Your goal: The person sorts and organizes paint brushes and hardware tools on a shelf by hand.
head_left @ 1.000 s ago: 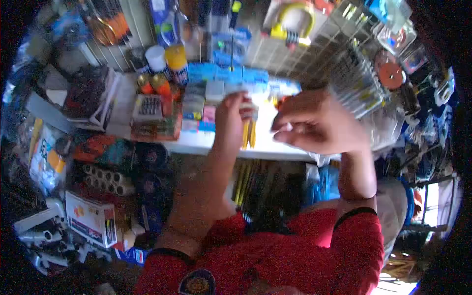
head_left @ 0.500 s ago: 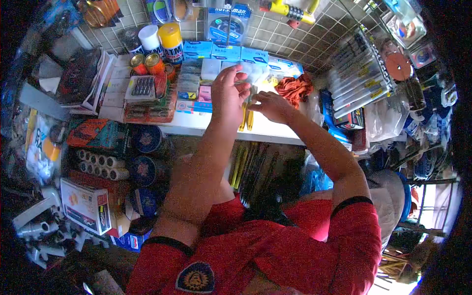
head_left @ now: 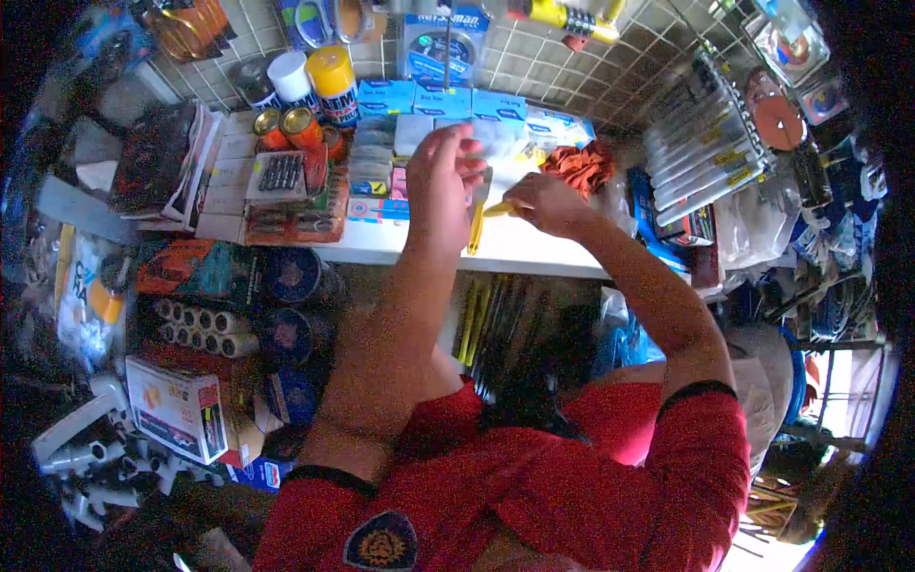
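A hand tool with two yellow handles [head_left: 475,232] and a grey metal end is up in front of me, above the white shelf. My left hand [head_left: 442,181] is raised with its fingers curled at the tool's grey end, one handle pointing down beside the palm. On the right, my right hand [head_left: 551,203] pinches the other handle and holds it out sideways, so the two handles stand apart. Behind the hands lie light-blue boxes [head_left: 441,99] and a crumpled orange-red bundle [head_left: 579,170].
Spray cans [head_left: 332,86] and orange tins [head_left: 300,127] stand at the back left. Packs of drill bits [head_left: 278,174] sit at the shelf's left. Clear tubes [head_left: 701,176] lean on the right, near plastic bags [head_left: 753,229]. The white shelf's front edge [head_left: 543,264] runs below my hands.
My right hand has moved a little right, swinging one yellow handle away from the other; before, both hung side by side. My left hand stays nearly in place. The view has shifted slightly.
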A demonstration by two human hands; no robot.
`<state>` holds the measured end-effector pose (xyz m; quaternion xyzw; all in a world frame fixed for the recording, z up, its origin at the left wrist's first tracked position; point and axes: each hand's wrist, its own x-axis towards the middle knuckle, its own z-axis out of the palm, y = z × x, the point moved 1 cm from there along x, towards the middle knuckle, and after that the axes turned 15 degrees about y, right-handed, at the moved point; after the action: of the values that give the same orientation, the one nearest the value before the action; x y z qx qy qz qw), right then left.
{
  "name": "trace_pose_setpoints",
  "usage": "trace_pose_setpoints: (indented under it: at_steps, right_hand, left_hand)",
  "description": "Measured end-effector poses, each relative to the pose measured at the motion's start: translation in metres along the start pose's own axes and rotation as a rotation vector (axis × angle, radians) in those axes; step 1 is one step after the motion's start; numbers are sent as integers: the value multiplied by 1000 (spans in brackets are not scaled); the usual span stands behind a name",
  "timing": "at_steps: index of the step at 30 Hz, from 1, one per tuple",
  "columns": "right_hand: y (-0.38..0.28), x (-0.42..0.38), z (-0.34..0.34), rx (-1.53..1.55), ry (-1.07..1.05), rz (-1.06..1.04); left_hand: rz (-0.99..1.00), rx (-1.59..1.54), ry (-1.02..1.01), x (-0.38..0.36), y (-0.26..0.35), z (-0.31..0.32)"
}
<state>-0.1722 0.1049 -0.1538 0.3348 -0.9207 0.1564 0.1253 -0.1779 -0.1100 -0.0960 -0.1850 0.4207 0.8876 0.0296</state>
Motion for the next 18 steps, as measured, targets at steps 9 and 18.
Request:
trace_pose_setpoints:
  at_steps: [9,18]
  right_hand:
    - [-75,40,-119,747,588,586]
    - [-139,57,-191,721,908,424]
  left_hand:
    - [273,161,-483,-34,-9,28]
    - [113,6,-458,-40,7,17]
